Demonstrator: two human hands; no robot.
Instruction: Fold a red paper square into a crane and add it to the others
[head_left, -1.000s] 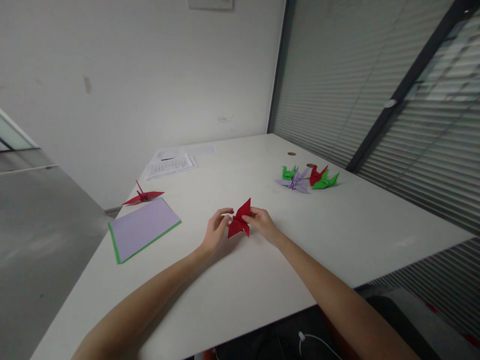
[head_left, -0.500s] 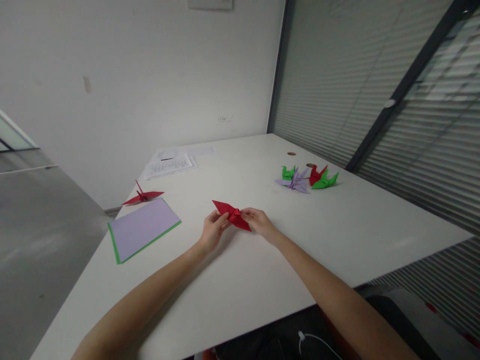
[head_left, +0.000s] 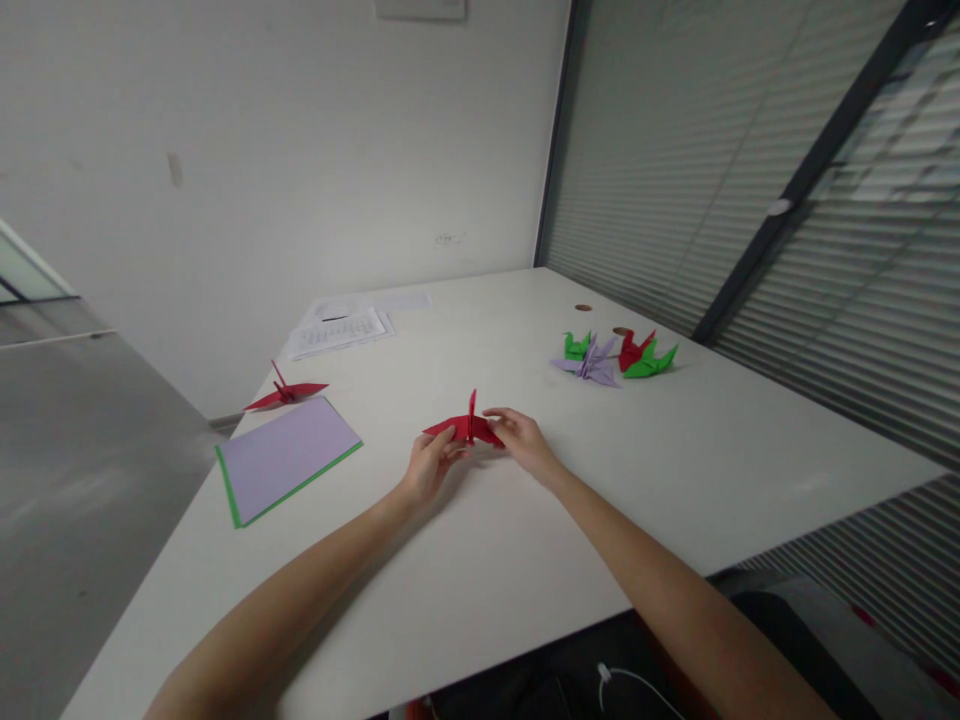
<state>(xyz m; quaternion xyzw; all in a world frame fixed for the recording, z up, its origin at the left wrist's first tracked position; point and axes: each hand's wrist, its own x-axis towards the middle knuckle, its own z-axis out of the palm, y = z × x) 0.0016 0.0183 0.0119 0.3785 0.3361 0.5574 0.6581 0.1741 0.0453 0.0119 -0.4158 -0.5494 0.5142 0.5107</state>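
Note:
A red folded paper crane [head_left: 466,427] is held just above the white table [head_left: 480,560] between both hands. My left hand [head_left: 427,466] pinches its left wing from below. My right hand [head_left: 523,442] pinches its right side with the fingers closed. The wings lie nearly flat and a thin point sticks straight up in the middle.
A stack of lilac and green paper sheets [head_left: 285,455] lies to the left, with a finished red crane [head_left: 285,392] behind it. Green, lilac and red cranes [head_left: 611,356] sit grouped at the right. Printed papers [head_left: 341,330] lie at the far edge.
The red crane has been turned and spread: a second ago its wing stood upright, now the wings lie flat and a narrow point stands up. Both hands stayed in place.

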